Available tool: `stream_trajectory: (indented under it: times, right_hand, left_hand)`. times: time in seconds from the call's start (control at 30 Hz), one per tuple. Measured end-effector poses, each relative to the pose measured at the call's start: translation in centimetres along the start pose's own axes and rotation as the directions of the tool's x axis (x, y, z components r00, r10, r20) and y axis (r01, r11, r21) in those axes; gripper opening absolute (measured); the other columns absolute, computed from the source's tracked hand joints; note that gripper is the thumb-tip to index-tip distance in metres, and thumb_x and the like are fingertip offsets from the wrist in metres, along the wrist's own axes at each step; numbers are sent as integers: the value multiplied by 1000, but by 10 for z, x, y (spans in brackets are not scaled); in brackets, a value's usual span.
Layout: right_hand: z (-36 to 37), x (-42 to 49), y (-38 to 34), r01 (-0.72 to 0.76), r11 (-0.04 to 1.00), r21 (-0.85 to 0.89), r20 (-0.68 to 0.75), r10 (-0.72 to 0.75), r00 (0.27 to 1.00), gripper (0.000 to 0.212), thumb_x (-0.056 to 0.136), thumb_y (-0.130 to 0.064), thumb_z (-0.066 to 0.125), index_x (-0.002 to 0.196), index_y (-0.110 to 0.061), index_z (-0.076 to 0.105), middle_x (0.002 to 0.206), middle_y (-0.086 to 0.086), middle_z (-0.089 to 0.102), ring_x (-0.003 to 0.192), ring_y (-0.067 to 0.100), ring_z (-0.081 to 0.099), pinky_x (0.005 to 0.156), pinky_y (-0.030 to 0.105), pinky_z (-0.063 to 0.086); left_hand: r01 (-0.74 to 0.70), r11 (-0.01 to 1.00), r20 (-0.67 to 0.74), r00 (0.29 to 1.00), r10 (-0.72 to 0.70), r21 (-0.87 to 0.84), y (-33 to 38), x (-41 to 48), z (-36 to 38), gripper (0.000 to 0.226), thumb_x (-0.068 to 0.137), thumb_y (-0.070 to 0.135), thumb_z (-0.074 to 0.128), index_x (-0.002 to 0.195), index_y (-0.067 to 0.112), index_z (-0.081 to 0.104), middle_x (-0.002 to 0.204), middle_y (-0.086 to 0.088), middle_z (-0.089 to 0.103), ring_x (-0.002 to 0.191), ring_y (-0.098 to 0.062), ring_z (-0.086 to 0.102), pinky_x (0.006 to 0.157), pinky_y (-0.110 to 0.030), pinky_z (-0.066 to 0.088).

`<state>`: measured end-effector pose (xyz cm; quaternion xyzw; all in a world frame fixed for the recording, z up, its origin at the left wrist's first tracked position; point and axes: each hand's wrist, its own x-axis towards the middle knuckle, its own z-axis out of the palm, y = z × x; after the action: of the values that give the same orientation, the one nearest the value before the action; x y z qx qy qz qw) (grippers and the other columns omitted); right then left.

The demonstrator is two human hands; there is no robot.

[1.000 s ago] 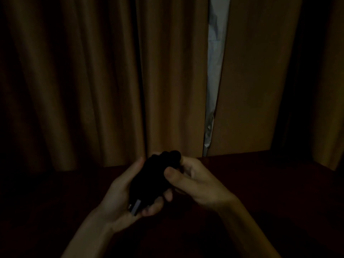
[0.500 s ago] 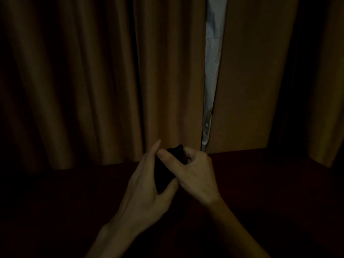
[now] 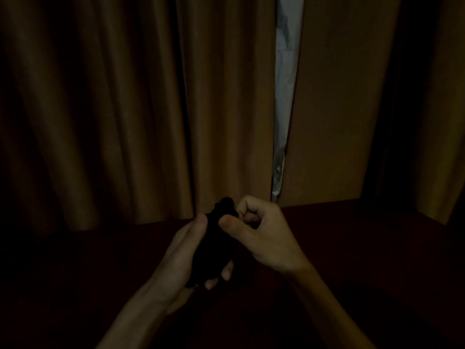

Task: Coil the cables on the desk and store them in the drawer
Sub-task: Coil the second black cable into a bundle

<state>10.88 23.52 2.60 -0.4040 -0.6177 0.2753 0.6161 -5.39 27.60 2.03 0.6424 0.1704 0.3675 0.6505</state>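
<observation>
Apparently mid-coil, the left hand (image 3: 183,255) cups a black bundled cable (image 3: 216,245) above the dark reddish desk (image 3: 352,248) while the right hand (image 3: 261,233) pinches its top end, which likely needs tucking in before storing.

The black bundled cable (image 3: 216,244) lies between the left hand (image 3: 180,253) and the right hand (image 3: 266,235) — over the dark wooden counter (image 3: 364,253), with tan pleated curtains (image 3: 125,109) behind.

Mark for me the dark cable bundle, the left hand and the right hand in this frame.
dark cable bundle (image 3: 217,245), head view, middle of the bundle between the hands.
left hand (image 3: 179,255), head view, base of the thumb.
right hand (image 3: 268,234), head view, back of the hand.
</observation>
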Motion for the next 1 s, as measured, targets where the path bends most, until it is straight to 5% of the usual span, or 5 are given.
stream_trajectory:
  times: [0.27,0.4,0.53,0.8,1.0]
  right_hand:
    - [1,3,7,-117,963,-241,-116,91,989,60,67,-76,73,97,-25,63,111,-4,48,99,-9,50,81,6,43]
    - [2,1,2,-303,953,-14,-29,303,953,60,73,-61,76,122,-29,61,124,-5,63,108,2,65,80,15,52]
    - [8,3,-11,-238,953,187,-71,255,964,34,94,-17,70,127,-21,64,105,-11,73,91,0,70,66,11,48]
    - [12,5,-10,61,992,112,-257,-30,966,18,99,0,59,105,-12,70,83,-10,70,79,1,67,71,17,52]
    - [18,5,-11,-32,990,136,-261,67,963,8,99,-7,61,106,-11,62,78,-5,68,64,-2,61,56,13,45]
  left_hand:
    - [33,996,-206,978,-16,78,2,4,-1,55,85,58,60,120,15,65,88,-21,73,63,-29,67,45,-28,45]
    - [-7,997,-263,964,28,81,-1,4,-3,41,80,46,62,114,24,68,103,-13,76,82,-33,74,55,-31,53]
    - [-99,990,-287,950,125,104,-1,5,-2,37,81,39,59,115,25,64,102,-10,75,78,-30,74,56,-29,55]
    - [-134,990,-286,948,138,33,6,5,7,24,81,46,54,102,47,66,90,-7,75,54,-29,63,43,-27,40]
    - [-99,986,-233,970,66,-132,4,3,1,23,87,49,61,106,36,67,88,-15,69,49,-26,56,44,-24,37]
